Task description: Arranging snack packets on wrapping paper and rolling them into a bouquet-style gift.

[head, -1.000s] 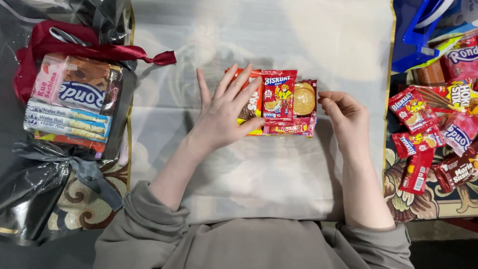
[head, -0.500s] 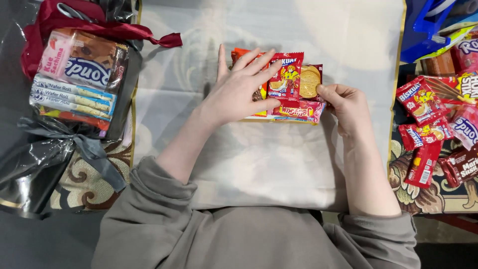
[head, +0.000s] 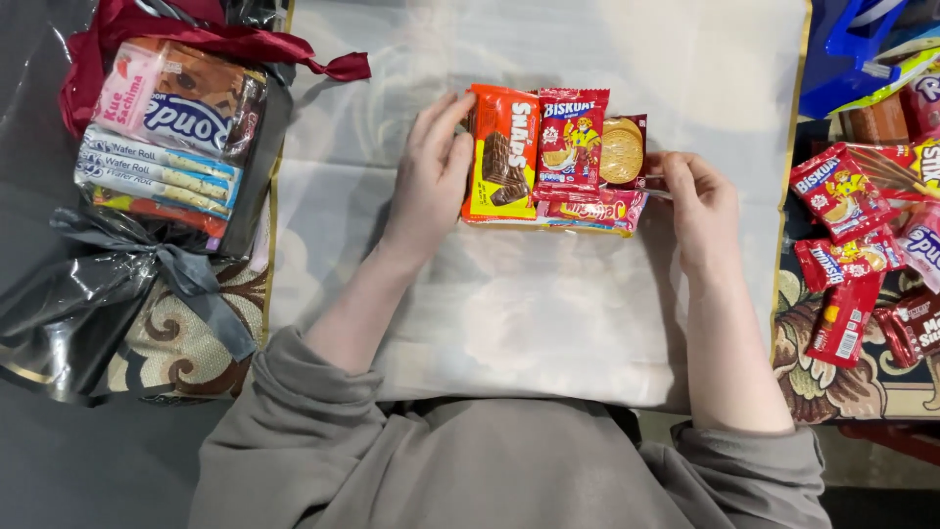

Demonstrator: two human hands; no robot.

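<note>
Stack's lower packets mostly hidden under top ones. Snack stack (head: pixel 553 162) at sheet (head: pixel 548 313) centre: orange, red, biscuit packets. Left hand (head: pixel 431 181) at 9 o'clock, fingers loosely bracing edge; right hand (head: pixel 700 201) at 3 o'clock, pinching wrapper end.

Both hands, left (head: pixel 431 176) and right (head: pixel 697 201), flanking a snack-packet cluster (head: pixel 553 162) on clear wrap (head: pixel 548 323)

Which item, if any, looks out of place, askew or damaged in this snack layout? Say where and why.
Nothing looks damaged or spilled. The snack stack lies squarely on the clear sheet, left hand and right hand at its ends. Only the loose red packets at the right lie scattered at mixed angles, unlike the neat wrapped bundle at the left.
</note>
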